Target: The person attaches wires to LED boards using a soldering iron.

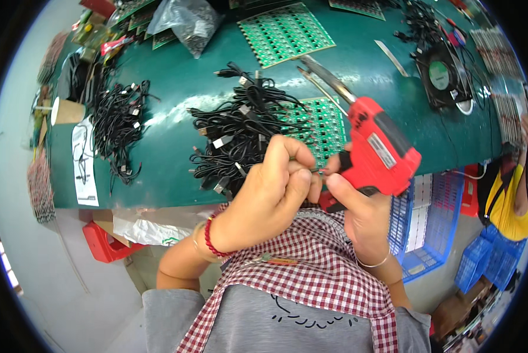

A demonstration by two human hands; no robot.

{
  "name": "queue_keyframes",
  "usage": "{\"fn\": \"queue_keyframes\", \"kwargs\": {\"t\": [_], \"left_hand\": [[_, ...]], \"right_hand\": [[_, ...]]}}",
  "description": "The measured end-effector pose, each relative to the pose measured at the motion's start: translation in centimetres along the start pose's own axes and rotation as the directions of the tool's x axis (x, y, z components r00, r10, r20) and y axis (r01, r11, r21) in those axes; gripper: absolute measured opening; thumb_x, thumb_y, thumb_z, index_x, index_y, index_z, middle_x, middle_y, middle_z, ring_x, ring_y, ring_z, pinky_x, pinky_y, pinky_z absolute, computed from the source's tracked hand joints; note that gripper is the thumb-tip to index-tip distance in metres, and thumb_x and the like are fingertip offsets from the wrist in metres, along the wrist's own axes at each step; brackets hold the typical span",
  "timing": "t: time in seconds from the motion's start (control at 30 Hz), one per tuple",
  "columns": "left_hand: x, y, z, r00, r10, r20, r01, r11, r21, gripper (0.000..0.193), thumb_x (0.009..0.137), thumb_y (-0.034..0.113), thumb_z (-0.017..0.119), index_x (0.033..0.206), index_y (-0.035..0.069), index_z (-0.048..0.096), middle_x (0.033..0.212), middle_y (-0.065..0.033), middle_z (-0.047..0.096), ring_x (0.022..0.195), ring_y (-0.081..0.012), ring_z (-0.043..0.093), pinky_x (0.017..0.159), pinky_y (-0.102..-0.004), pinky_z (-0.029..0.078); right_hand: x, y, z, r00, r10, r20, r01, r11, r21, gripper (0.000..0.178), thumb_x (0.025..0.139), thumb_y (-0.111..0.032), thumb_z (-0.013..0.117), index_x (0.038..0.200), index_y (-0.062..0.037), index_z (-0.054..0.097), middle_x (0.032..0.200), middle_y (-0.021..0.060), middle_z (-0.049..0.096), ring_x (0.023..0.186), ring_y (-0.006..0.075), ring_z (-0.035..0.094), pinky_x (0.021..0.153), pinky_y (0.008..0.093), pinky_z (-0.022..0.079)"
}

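Note:
My left hand (267, 191) is closed, its thumb and fingers pinching the end of a thin dark cable (317, 170). My right hand (364, 217) grips a red soldering gun (384, 150), with its thumb and fingertip brought up against the same cable end. The gun's metal tip and a thin tube beside it point away to the upper left. Below the gun lies a green circuit board panel (329, 123), partly covered. A heap of black USB cables (234, 117) overlaps the panel's left side, just beyond my left hand.
Another green board panel (284, 32) lies farther back, near a plastic bag (187, 26). More black cables (120, 126), a paper cup (67, 110) and a printed sheet (84, 165) are at left. A black fan (443, 76) stands at right. Blue crates (426, 259) sit below the table edge.

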State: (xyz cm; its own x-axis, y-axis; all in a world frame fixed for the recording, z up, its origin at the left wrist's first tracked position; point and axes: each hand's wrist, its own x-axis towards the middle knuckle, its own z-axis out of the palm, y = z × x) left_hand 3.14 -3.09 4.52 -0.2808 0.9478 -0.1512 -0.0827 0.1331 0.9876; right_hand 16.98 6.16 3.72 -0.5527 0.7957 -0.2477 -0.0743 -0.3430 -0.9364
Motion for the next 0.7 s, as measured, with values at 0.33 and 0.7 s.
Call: {"fn": "queue_keyframes", "kwargs": {"t": [0.33,0.7], "left_hand": [[0.5,-3.4,2.2,0.966,0.209,-0.153,-0.146,0.927,0.347,0.015,0.089,-0.001,0.053,0.099,-0.002,0.042,0.068,-0.0125,0.062,0.059,-0.0242,0.065,0.053,-0.0332,0.05],[1.5,-4.2,2.4,0.875,0.453,-0.173,-0.277,0.759,0.589,0.011,0.073,0.0,0.066,0.08,0.004,0.057,0.081,-0.0052,0.058,0.06,-0.0198,0.061,0.05,-0.0301,0.048]], "right_hand": [[0.2,1.0,-0.5,0.999,-0.003,0.053,0.004,1.0,-0.019,0.01,0.086,-0.003,0.065,0.095,-0.0007,0.06,0.078,0.0,0.06,0.065,0.0055,0.054,0.056,0.0201,0.042],[0.9,1.4,-0.8,0.999,0.009,-0.034,-0.004,0.993,0.122,0.023,0.079,0.004,0.067,0.1,-0.0015,0.058,0.086,0.0003,0.06,0.075,0.0075,0.056,0.066,0.0232,0.046]]}}
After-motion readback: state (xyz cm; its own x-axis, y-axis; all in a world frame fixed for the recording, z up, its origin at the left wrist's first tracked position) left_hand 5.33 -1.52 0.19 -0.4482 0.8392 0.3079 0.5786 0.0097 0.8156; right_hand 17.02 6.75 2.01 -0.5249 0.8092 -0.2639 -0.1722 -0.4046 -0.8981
